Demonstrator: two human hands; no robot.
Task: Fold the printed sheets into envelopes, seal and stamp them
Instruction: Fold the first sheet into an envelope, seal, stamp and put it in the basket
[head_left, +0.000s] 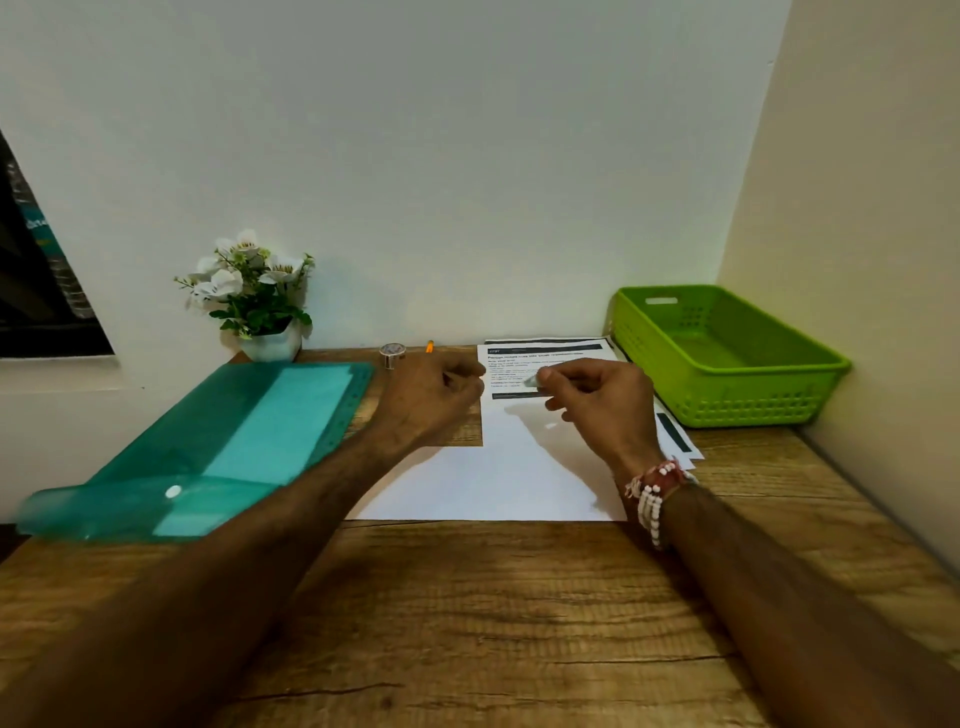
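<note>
A printed sheet tops a small stack at the back of the wooden desk. A blank white sheet or envelope lies in front of it and partly over it. My right hand hovers above the paper and pinches a small pale grey piece between thumb and fingers. My left hand is just left of the printed sheet's edge with its fingers curled. Whatever is between those fingertips is hidden from me. A small tape roll and an orange pen lie behind my left hand.
A teal plastic folder covers the desk's left side. A white pot of artificial flowers stands at the back left by the wall. A green plastic basket sits in the back right corner. Walls close off the back and right.
</note>
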